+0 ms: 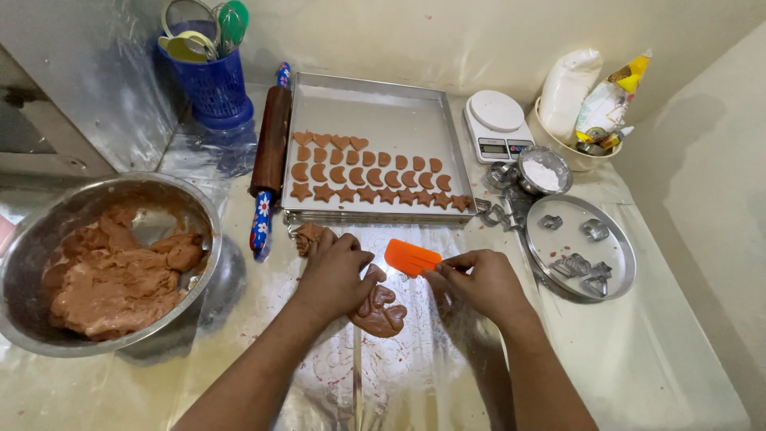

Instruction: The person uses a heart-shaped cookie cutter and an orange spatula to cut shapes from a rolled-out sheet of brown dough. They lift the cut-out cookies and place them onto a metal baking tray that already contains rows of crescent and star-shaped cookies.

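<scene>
Seen from above, a person's two bare hands work brown dough on a foil-covered counter (670,351). Left hand (335,271) presses down, fingers curled, on a flattened piece of dough (381,311) lying just in front of the person; whether it actually grips the dough cannot be told. Right hand (479,279) pinches an orange plastic scraper (411,257) between thumb and fingertips, the blade pointing left toward the dough and just above it.

Beyond the hands sits a square metal baking tray (375,104) lined with rows of cut-out shapes (375,172): hearts, crescents, half-rounds and stars. A wooden rolling pin (270,152) with painted handles lies along the tray's left edge. At far left a steel bowl (32,239) holds a large mass of the same dough (112,279).

At right, a round steel plate (618,267) carries metal cookie cutters (576,265). Behind it stand a small white kitchen scale (496,121), a little tin of white powder (544,169), and a cream bowl (558,144) holding a plump white bag (568,88) and a yellow-and-white packet (610,100). A blue basket (211,84) of utensils stands at upper left.
</scene>
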